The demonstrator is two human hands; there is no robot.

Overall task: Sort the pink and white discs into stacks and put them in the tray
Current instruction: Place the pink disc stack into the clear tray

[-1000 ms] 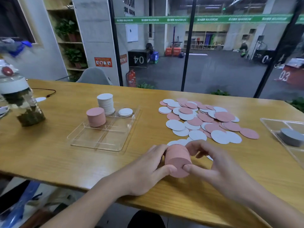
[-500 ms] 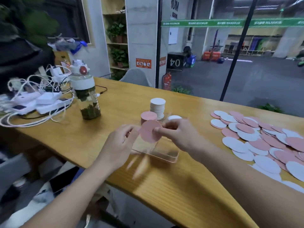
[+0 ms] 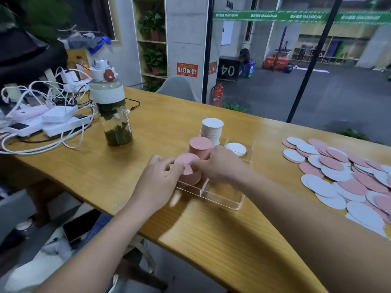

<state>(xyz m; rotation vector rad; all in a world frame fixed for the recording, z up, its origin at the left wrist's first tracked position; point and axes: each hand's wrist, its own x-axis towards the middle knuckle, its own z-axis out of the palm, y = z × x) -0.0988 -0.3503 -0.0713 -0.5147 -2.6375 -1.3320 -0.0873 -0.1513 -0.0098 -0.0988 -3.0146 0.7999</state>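
Stage: placement of a pink stack (image 3: pixel 189 172) into the clear divided tray (image 3: pixel 222 199); judged mid-task, well short of the end.

Done so far: one pink stack (image 3: pixel 200 147) stands in the tray behind the hands; a taller white stack (image 3: pixel 211 131) stands behind that; a low white stack (image 3: pixel 236 149) of only a few discs lies in the far right compartment.

Left to do: a large loose heap of pink and white discs (image 3: pixel 342 172) lies unsorted on the wooden table (image 3: pixel 148 123), well apart from the tray to the right. The near right compartment looks bare.

Held stack, position: inside the near left compartment, just in front of the standing pink stack. Top face tilts toward the camera, so it does not look settled. Whether its base touches the tray floor: cannot tell, hands cover it.

Left hand (image 3: pixel 157 180): fingers curled against the left side of the held stack, thumb near its top edge.

Right hand (image 3: pixel 220 163): fingers curled round the right side, gripping from the opposite flank.

Grip relation: stack is pinched between the two hands, centred in the gap.

Risk (judgement): thin discs may fan or slide if one side lets go first.
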